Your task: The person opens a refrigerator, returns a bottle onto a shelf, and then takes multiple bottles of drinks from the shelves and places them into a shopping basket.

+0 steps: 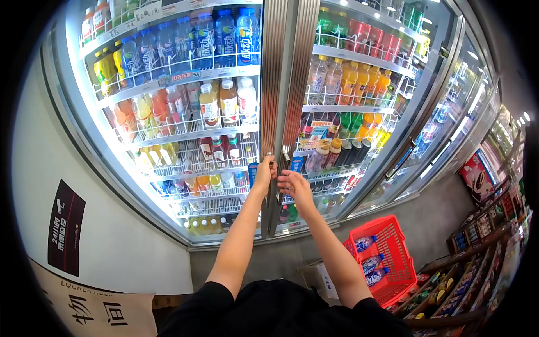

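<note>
Gripping the metal door handle [269,155] with the left hand [263,176], fingers curled shut around it, right where the frames meet in the middle of the drinks cooler [269,67]. Holding the right hand [297,191] up just beside it, with fingers loosely spread and a bit bent, close to the frame. Honestly can't tell whether it's touching that frame.

Got a small blue tag [253,171] just left of the left hand, and another blue tag [296,163] right above the right hand. Looking up past both hands, seeing lit shelves packed with drinks, including blue-labelled bottles [225,39] up and left, plus orange bottles [365,81] up and right. Also got a red basket [396,245] on the floor, below and right of the right hand, with three bottles [373,263] lying inside.
</note>
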`<control>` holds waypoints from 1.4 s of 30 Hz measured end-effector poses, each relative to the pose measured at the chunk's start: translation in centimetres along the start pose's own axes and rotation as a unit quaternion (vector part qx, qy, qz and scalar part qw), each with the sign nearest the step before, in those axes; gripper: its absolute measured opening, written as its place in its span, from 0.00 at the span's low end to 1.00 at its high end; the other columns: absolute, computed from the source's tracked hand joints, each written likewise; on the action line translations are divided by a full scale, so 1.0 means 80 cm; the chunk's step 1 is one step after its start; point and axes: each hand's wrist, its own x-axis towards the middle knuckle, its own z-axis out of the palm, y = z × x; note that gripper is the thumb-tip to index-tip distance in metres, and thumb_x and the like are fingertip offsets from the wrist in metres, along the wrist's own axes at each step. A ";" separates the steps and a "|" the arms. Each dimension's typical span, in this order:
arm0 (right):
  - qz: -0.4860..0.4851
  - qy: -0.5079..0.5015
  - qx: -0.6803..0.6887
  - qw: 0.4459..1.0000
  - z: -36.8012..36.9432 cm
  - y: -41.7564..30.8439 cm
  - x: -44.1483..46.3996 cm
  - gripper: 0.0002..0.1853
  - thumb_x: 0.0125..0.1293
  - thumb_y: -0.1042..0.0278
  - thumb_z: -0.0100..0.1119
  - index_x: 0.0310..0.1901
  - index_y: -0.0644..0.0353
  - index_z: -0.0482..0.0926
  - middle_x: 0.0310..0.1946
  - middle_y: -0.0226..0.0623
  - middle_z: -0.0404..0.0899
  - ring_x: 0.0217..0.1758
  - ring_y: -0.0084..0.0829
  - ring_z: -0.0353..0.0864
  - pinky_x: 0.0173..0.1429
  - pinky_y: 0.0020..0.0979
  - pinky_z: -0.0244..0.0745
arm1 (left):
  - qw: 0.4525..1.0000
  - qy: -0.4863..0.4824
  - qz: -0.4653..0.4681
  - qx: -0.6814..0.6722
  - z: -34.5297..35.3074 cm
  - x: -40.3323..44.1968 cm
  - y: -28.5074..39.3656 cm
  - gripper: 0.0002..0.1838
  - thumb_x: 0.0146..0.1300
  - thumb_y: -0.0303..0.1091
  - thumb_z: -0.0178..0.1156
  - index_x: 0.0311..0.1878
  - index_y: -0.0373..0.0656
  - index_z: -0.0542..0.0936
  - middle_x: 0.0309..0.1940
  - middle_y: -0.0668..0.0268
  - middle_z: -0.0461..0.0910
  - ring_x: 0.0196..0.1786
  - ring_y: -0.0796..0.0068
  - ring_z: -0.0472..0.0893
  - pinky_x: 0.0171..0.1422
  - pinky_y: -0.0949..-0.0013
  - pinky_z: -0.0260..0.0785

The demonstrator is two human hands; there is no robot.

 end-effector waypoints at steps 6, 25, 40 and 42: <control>0.053 0.029 -0.010 0.998 -0.005 0.033 -0.032 0.17 0.77 0.60 0.46 0.58 0.61 0.75 0.47 0.35 0.82 0.48 0.26 0.83 0.50 0.29 0.78 | 1.000 -0.001 0.000 -0.013 0.000 0.000 0.000 0.23 0.69 0.49 0.50 0.19 0.53 0.62 0.13 0.78 0.57 0.17 0.83 0.57 0.25 0.74 0.49; 0.032 -0.011 -0.015 0.999 -0.024 0.003 -0.127 0.22 0.76 0.52 0.45 0.59 0.62 0.74 0.45 0.36 0.83 0.47 0.27 0.82 0.51 0.31 0.77 | 0.999 0.026 -0.004 0.018 0.010 -0.142 -0.021 0.23 0.68 0.50 0.51 0.18 0.55 0.63 0.14 0.80 0.57 0.17 0.86 0.55 0.26 0.75 0.47; 0.011 -0.073 0.013 0.997 -0.017 -0.025 -0.253 0.21 0.76 0.54 0.45 0.58 0.62 0.75 0.46 0.36 0.82 0.47 0.25 0.81 0.49 0.28 0.76 | 0.981 0.178 0.045 0.065 0.017 -0.385 -0.027 0.22 0.67 0.52 0.52 0.23 0.45 0.74 0.20 0.72 0.72 0.27 0.79 0.70 0.37 0.74 0.61; 0.011 -0.096 0.021 0.995 -0.008 -0.026 -0.267 0.21 0.76 0.54 0.46 0.58 0.62 0.75 0.48 0.36 0.82 0.49 0.26 0.80 0.52 0.29 0.74 | 0.978 0.187 0.048 0.081 0.013 -0.422 -0.020 0.23 0.68 0.52 0.51 0.22 0.46 0.74 0.21 0.72 0.72 0.29 0.79 0.71 0.40 0.73 0.62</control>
